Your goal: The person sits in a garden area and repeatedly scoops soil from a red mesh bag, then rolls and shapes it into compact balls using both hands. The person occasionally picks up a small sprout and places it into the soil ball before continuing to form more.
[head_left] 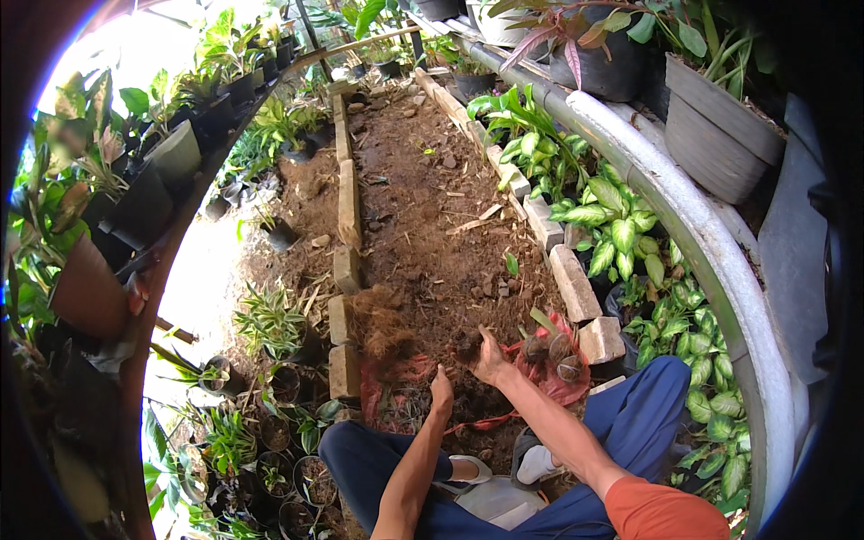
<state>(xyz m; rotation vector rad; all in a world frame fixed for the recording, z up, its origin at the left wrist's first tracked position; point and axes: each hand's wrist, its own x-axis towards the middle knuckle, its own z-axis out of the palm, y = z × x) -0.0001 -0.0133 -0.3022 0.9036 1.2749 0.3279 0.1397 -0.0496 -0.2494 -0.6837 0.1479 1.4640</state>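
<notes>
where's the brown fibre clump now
In the head view, left of centre, the brown fibre clump lies beside the left brick row, up and left of the left hand.

A person (571, 432) in blue trousers (634, 409) sits at a brick-edged bed of brown earth (405, 198), right hand (490, 357) at a dark clump of soil (466, 346), left hand (441, 391) nearby, between red plastic sheeting (560, 387) and brown fibre (382, 319); leafy plants (621, 220) line the side.
</notes>
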